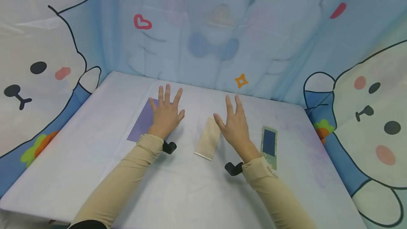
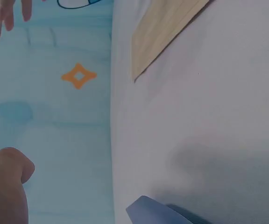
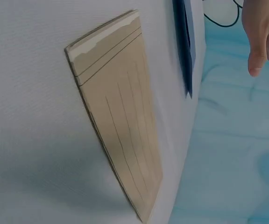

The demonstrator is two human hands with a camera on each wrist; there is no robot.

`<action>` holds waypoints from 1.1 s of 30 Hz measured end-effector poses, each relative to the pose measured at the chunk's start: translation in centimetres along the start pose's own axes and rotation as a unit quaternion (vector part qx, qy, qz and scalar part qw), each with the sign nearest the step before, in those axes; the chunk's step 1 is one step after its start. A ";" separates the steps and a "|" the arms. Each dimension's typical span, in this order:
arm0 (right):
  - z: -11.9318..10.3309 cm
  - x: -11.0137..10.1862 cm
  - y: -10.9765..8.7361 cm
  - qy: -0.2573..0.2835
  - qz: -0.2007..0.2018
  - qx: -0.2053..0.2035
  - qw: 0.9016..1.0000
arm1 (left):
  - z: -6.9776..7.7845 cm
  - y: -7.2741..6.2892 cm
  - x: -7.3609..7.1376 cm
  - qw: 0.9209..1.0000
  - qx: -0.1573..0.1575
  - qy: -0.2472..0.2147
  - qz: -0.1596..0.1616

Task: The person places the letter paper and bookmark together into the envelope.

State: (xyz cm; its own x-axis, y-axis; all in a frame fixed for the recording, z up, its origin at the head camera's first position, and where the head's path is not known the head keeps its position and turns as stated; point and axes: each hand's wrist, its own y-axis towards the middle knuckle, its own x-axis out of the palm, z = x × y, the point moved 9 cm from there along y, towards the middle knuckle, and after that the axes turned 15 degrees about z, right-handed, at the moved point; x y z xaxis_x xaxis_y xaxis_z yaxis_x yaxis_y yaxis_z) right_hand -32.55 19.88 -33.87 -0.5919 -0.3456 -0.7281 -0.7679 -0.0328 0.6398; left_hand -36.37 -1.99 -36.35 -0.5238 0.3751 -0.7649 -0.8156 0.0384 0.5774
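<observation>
My left hand [image 1: 166, 116] hovers with spread fingers over a flat purple rectangle [image 1: 143, 123], perhaps a folder or paper, partly hidden by that hand. In the left wrist view its thumb [image 2: 13, 172] shows at the lower left. Fingers apart and holding nothing, my right hand [image 1: 236, 128] hangs between two flat things. Left of it lies a thin beige pad or envelope [image 1: 207, 140], tilted on the cloth; printed lines run along it in the right wrist view [image 3: 120, 116]. To its right is a green card-like piece [image 1: 271, 162] bearing a dark blue rectangle [image 1: 269, 143], partly behind the sleeve.
A white cloth covers the table [image 1: 178, 193]. Its back edge meets a light blue curtain [image 1: 197, 52] printed with cartoon bears. Black wrist mounts [image 1: 169, 147] stick out beside both cuffs.
</observation>
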 end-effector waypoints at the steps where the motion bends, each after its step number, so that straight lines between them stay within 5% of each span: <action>1: 0.1 0.2 -0.1 0.000 -0.004 0.003 1.000 | -0.3 0.0 0.2 1.000 -0.004 0.002 -0.002; 10: 0.8 1.5 -1.0 -0.002 -0.022 0.028 0.999 | -2.9 -0.5 1.4 0.998 -0.041 0.010 -0.044; 21: 1.1 3.6 -2.1 -0.010 -0.051 0.046 0.998 | -6.3 -1.0 2.2 0.993 -0.100 0.006 -0.059; 33: 4.0 5.5 -2.7 0.007 -0.122 0.129 0.984 | -8.8 -1.9 3.5 0.980 -0.158 -0.014 -0.118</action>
State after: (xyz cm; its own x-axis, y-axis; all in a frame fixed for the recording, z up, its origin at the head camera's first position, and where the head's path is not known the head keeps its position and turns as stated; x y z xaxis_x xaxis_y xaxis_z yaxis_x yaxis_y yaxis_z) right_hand -34.76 21.82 -40.60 -0.3794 -0.3693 -0.8483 -0.9247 0.1214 0.3608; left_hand -38.85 -8.90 -42.65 -0.3074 0.4157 -0.8560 -0.9512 -0.1604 0.2637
